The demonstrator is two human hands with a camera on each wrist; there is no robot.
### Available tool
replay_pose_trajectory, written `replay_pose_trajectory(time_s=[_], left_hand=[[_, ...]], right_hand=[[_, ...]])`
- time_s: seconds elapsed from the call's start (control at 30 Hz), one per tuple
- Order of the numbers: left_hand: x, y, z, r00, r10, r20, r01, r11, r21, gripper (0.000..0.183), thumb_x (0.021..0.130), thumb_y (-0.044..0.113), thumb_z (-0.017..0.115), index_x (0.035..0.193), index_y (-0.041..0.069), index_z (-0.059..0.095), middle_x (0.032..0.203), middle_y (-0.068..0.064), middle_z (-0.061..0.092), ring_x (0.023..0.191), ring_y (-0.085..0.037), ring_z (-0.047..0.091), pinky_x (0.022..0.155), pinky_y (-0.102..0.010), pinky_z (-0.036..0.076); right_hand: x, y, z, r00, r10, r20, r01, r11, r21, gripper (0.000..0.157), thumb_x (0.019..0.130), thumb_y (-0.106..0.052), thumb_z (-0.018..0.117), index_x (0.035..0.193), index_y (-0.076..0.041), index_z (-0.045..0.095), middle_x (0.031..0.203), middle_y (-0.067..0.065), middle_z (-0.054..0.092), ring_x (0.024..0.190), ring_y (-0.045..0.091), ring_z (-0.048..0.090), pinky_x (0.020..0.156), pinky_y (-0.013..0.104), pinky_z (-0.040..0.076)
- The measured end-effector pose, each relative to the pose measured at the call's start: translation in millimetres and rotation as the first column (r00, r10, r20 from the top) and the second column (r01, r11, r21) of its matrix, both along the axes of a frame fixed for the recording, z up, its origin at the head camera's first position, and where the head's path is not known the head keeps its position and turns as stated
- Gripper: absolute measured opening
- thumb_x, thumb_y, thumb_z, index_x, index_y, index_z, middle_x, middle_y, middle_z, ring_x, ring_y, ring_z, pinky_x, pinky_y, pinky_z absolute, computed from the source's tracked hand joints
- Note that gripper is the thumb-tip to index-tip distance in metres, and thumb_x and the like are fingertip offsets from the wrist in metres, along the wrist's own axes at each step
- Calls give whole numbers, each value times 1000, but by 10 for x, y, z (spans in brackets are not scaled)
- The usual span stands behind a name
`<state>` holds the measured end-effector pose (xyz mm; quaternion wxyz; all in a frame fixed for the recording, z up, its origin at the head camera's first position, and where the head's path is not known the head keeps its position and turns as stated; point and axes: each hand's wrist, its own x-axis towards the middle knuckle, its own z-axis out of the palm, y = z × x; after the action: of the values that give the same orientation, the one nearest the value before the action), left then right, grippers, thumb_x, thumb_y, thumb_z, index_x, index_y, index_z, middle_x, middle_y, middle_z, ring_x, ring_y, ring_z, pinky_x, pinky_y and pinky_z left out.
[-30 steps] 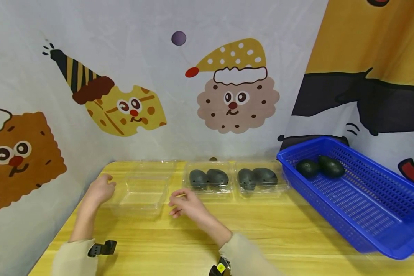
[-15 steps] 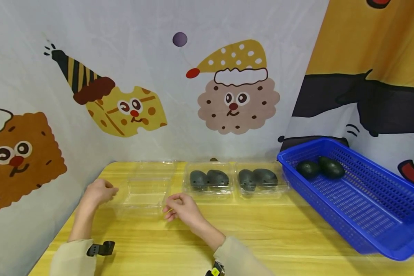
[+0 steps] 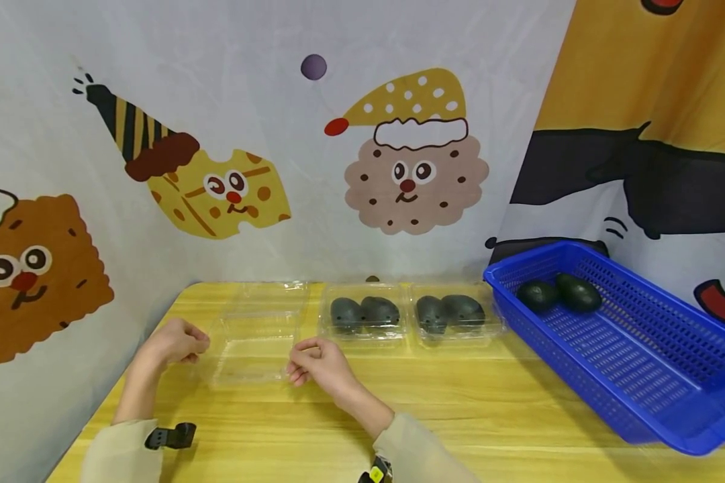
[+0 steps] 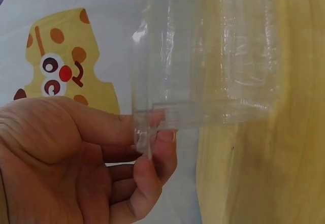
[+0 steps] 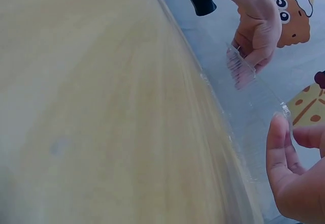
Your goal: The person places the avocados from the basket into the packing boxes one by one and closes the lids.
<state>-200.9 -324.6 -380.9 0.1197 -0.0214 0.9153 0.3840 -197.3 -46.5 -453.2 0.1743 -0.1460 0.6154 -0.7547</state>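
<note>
A clear plastic clamshell box [image 3: 256,342] with its lid [image 3: 272,295] raised at the back stands between my hands on the wooden table. My left hand [image 3: 178,342] pinches the rim at its left side; in the left wrist view the thumb and fingers meet on the box's corner [image 4: 144,127]. At the front right corner, my right hand [image 3: 323,365] pinches the rim between thumb and fingers, as the right wrist view also shows. No avocado is visible in this box. Two closed clamshell boxes, one [image 3: 362,318] nearer and one [image 3: 456,315] farther right, each hold two dark avocados.
A blue perforated basket [image 3: 640,429] sits at an angle on the right, with two avocados [image 3: 558,295] at its far end. The yellow wooden table [image 3: 338,429] ends at a cartoon-printed cloth [image 3: 314,201] behind and on the left.
My left hand has moved slightly right and down onto the box's rim. My right hand has shifted a little left onto the corner. The box has tilted or shifted slightly.
</note>
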Motion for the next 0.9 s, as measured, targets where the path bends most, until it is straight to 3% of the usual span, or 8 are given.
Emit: replay_pose_trajectory(time_s=[0.2, 0.4, 0.63, 0.9], left_hand=[[5, -1, -13, 999, -29, 35, 28, 999, 28, 15, 89, 2, 53, 91, -12, 54, 67, -10, 51, 55, -19, 45, 54, -33, 42], [37, -31, -66, 996, -53, 77, 50, 998, 41, 13, 91, 3, 52, 92, -10, 52, 69, -13, 55, 57, -19, 50, 53, -32, 44], [110, -24, -117, 992, -104, 72, 97, 991, 96, 11, 93, 2, 47, 88, -8, 49, 69, -12, 52, 60, -20, 48, 52, -30, 42], [238, -71, -118, 956, -233, 178, 179, 945, 273, 15, 96, 6, 45, 91, -7, 46, 74, -11, 50, 63, -19, 48, 53, -28, 42]], right_hand=[[-17, 46, -40, 1000, 26, 0, -26, 999, 26, 24, 88, -8, 60, 105, 5, 51, 75, 17, 66, 58, 18, 62, 55, 27, 54], [-30, 85, -69, 998, 54, 28, -55, 998, 28, 17, 86, -5, 61, 99, 2, 53, 73, 17, 66, 55, 18, 61, 52, 27, 53], [-10, 176, -36, 993, 106, 43, -108, 993, 46, 18, 84, -8, 63, 96, 2, 53, 72, 17, 66, 54, 17, 61, 52, 28, 53], [56, 248, -17, 980, 181, 79, -189, 975, 116, 14, 84, -7, 63, 93, 0, 54, 69, 17, 66, 50, 18, 60, 48, 29, 53]])
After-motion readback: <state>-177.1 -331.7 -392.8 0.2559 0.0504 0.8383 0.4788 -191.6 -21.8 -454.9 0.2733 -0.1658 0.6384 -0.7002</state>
